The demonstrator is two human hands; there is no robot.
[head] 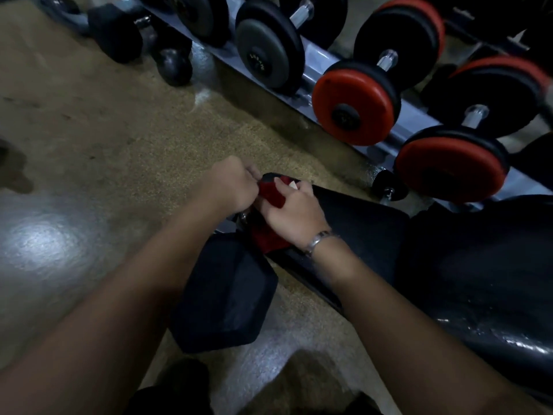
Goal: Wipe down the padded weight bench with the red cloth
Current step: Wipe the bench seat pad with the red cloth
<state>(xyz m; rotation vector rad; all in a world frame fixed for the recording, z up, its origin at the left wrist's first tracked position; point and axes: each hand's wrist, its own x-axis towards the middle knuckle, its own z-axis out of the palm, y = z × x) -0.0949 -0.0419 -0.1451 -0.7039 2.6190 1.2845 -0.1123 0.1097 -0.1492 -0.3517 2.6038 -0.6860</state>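
Observation:
The black padded weight bench point(368, 232) runs from the picture's middle to the lower right, its near end narrow. The red cloth point(270, 196) lies draped over that narrow end, with a fold hanging down beside it. My left hand point(230, 187) is curled and pinches the cloth's left edge. My right hand point(294, 212) lies over the cloth with its fingers bent round the top fold; a metal bracelet sits on that wrist. Part of the cloth is hidden under both hands.
A black hex dumbbell point(227, 292) lies on the floor right under my arms, against the bench end. A rack point(317, 58) of black and red dumbbells crosses the back and right. More weights sit at the top left. Worn brown floor spreads out on the left.

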